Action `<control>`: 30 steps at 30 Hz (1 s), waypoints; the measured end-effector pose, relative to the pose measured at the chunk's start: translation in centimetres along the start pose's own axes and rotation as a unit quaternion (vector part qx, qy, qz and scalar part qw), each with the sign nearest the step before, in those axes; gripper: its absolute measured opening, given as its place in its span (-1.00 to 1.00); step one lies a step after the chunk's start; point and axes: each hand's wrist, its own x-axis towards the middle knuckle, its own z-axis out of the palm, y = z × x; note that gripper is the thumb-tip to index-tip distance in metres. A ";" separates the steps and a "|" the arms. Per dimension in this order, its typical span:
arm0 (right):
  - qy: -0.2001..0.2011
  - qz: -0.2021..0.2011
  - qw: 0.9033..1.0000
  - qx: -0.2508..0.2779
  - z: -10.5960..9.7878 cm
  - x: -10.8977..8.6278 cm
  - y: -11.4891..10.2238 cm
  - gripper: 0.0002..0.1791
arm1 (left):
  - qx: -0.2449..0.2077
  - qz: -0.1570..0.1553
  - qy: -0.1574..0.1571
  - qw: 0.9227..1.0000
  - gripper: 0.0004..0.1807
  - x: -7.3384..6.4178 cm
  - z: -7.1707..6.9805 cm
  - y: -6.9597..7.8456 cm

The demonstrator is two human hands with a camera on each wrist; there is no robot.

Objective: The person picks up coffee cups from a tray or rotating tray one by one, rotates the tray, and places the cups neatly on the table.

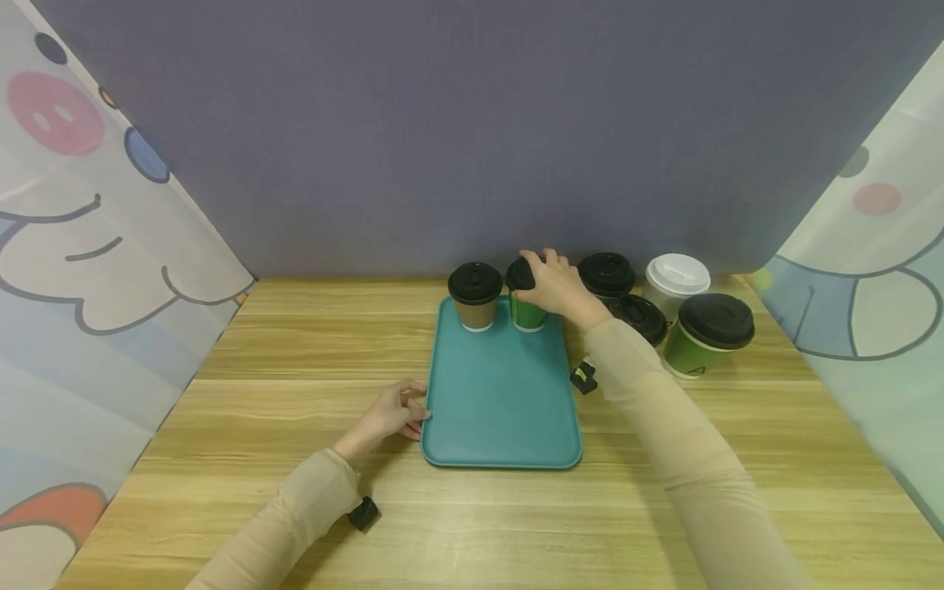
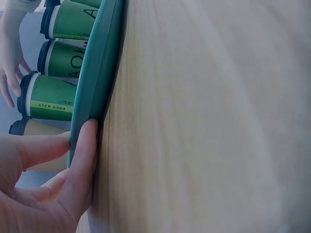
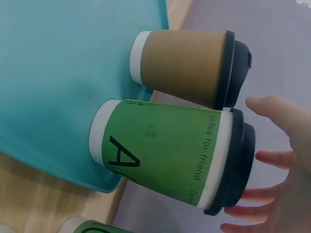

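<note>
My left hand (image 1: 389, 415) pinches the left rim of a teal tray (image 1: 501, 393) between thumb and fingers; in the left wrist view a finger lies under the rim. At the tray's far end two lidded paper coffee cups stand upright: a brown cup (image 1: 476, 313) on the left and a green cup (image 1: 527, 316) on the right. Over the green cup's black lid (image 3: 238, 165) is my right hand (image 1: 555, 287), its fingers spread around the lid. A gap shows between thumb and lid in the right wrist view, with the other fingertips close to the lid's edge.
Right of the tray stand more lidded cups: a white-lidded cup (image 1: 674, 279), a green cup with a black lid (image 1: 693, 352), and two others with black lids, partly hidden by my right arm. A grey wall (image 1: 472, 147) rises behind the wooden table (image 1: 324, 328).
</note>
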 end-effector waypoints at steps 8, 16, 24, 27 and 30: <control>-0.027 0.014 1.000 0.002 0.4 0.7 0.2 -0.11 | 0.006 -0.001 0.002 1.000 -0.57 -1.2 0.4 1.6; -0.043 0.030 0.998 0.020 0.7 1.2 0.1 -0.10 | 0.002 -0.003 0.004 1.000 -0.56 -0.2 0.1 0.1; -0.032 0.029 0.999 0.034 0.8 1.4 0.1 -0.13 | 0.004 -0.004 0.011 1.000 -0.54 0.7 -0.2 -1.2; -0.018 0.031 0.999 0.040 0.8 1.3 0.1 -0.14 | 0.004 -0.006 0.012 1.000 -0.54 0.7 -0.2 -1.3; -0.007 0.033 0.999 0.042 0.8 1.2 0.1 -0.15 | 0.004 -0.007 0.012 1.000 -0.54 0.7 -0.2 -1.2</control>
